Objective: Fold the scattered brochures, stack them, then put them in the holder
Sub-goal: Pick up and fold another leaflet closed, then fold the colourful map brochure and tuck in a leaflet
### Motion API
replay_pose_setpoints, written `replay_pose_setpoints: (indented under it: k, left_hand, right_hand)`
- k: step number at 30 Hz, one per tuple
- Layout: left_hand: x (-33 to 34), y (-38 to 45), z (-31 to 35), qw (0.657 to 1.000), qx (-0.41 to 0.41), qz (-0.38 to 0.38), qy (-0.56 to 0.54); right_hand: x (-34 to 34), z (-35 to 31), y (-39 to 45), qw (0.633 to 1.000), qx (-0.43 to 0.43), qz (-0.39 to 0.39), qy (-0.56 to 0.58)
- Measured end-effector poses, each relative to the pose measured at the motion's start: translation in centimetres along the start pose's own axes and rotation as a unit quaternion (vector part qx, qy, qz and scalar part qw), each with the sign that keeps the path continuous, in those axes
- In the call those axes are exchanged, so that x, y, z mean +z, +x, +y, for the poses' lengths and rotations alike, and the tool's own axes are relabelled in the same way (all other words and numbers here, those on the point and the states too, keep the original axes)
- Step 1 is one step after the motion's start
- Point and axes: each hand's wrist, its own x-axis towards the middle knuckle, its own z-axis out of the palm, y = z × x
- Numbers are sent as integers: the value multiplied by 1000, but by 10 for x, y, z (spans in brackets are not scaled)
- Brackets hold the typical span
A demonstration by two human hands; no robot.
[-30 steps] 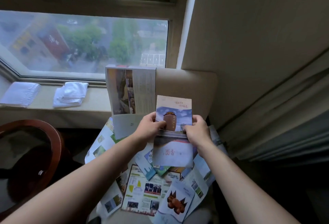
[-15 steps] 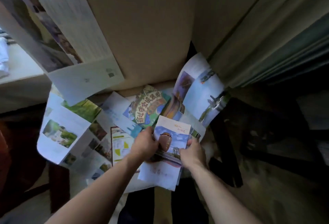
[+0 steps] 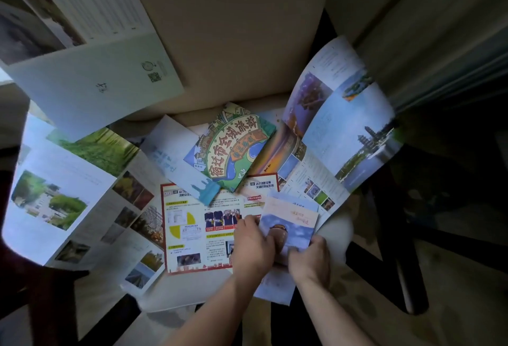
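Both hands grip a folded brochure with a brown jar on a blue sky cover (image 3: 292, 226). My left hand (image 3: 253, 246) pinches its left edge and my right hand (image 3: 310, 256) holds its lower right corner, low over the chair seat. Unfolded brochures lie scattered under and around it: a red-bordered safety sheet (image 3: 192, 227), a green cartoon map brochure (image 3: 233, 147), a large sheet with a pagoda photo (image 3: 346, 131) at the right, and a long photo sheet (image 3: 63, 194) at the left. No holder is in view.
A beige chair back (image 3: 233, 29) rises behind the seat, with a pale open brochure (image 3: 90, 81) leaning on it at upper left. A curtain (image 3: 439, 29) hangs at the right. Dark chair legs (image 3: 393, 235) and patterned floor lie at the lower right.
The view has tilted down from the window to the chair seat. Both hands have lowered the jar brochure from in front of the chair back to just above the scattered sheets.
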Motion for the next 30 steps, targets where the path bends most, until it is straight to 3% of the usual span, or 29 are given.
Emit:
replay_pose_setpoints:
  k: [7, 11, 14, 20, 24, 30]
  left_hand:
    - [-5, 12, -4, 999, -23, 28, 22]
    - [-41, 39, 10, 988, 10, 152, 38]
    - [-80, 76, 21, 971, 46, 229, 52]
    - [-133, 129, 1, 979, -92, 149, 108]
    - [-126, 126, -19, 978, -36, 95, 182]
    - [-130, 128, -24, 979, -26, 148, 135]
  right_hand:
    - [-9, -1, 8, 1000, -16, -6, -4]
    - [-16, -11, 1, 999, -25, 21, -10]
    - [-21, -24, -13, 996, -79, 49, 14]
    - [-12, -87, -15, 976, -162, -95, 112]
    - [8, -145, 2, 967, -165, -148, 126]
    - [34, -178, 20, 975, -106, -119, 153]
